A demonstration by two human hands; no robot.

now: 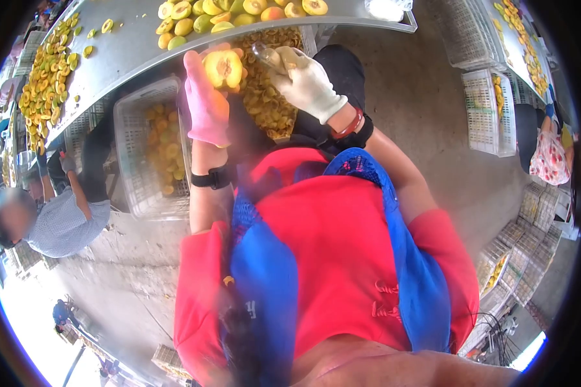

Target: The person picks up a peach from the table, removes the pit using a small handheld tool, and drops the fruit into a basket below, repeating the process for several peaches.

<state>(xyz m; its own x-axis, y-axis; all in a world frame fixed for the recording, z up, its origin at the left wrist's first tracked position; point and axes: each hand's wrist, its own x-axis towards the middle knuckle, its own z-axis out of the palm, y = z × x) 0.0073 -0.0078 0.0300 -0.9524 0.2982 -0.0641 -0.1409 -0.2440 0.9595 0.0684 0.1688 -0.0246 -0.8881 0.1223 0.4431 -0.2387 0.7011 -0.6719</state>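
Observation:
My left hand, in a pink glove, is closed around a halved peach, its yellow cut face and reddish-brown centre turned up. More orange fruit shows against the palm below it. To the right, my right hand wears a white glove and is closed on a small tool with a dark, rounded metal end, which points toward the peach half without touching it. Under both hands, a crate holds many yellow peach scraps. Ahead, peach halves lie on the metal table.
A white crate of peaches stands on the floor at my left. A co-worker in a checked shirt is at the far left, near a heap of peach halves. Stacked crates and another person are at the right.

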